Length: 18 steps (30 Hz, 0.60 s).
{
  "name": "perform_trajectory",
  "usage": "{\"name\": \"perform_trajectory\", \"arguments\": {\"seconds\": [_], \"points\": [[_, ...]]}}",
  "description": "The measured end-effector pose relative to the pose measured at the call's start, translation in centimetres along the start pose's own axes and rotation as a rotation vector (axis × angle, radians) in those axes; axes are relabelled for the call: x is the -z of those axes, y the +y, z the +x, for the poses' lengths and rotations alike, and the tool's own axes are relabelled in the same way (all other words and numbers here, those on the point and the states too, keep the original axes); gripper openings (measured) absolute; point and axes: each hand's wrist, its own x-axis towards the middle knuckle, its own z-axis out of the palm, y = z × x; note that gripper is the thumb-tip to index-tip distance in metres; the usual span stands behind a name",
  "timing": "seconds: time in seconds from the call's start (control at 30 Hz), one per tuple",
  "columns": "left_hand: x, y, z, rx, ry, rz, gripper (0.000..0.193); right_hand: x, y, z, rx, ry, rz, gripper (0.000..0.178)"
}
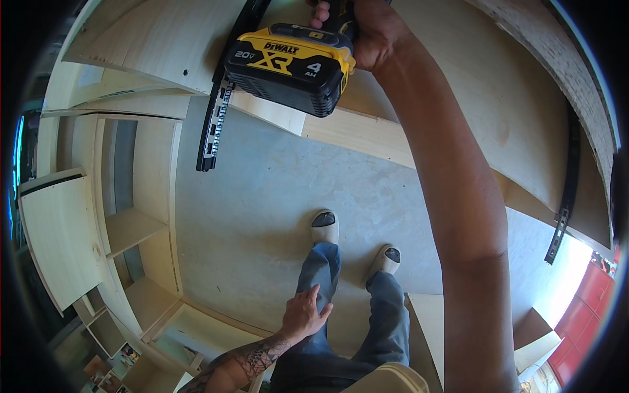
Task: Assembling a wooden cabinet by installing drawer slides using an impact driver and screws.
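Note:
My right hand [381, 38] is wrapped round the handle of a cordless power tool [288, 69] with a yellow and black battery pack, at the top of the view. The tool's front end is out of the picture, so its kind does not show. Just left of the battery, a black metal drawer slide [213, 124] runs along a pale plywood cabinet side and sticks out past its edge. My left hand [306, 315] hangs low by my thigh, fingers stretched and apart, holding nothing.
A second drawer slide [561, 226] juts from the cabinet's right side [485, 85]. Unfinished wooden cabinet frames with openings [137, 239] stand at the left. Grey floor [262, 196] lies under my feet. A red cabinet or panel [583, 321] is at the lower right.

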Motion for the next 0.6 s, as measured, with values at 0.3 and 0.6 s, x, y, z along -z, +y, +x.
{"name": "perform_trajectory", "arguments": {"seconds": [0.3,0.6], "points": [[0.8,0.4,0.3,0.005,-0.021,0.029,0.068,-0.4,0.4,1.0,0.021,0.087,0.003,0.029],[1.0,0.5,0.5,-0.013,-0.006,0.04,0.068,-0.7,0.5,1.4,0.042,0.169,-0.004,0.029]]}}
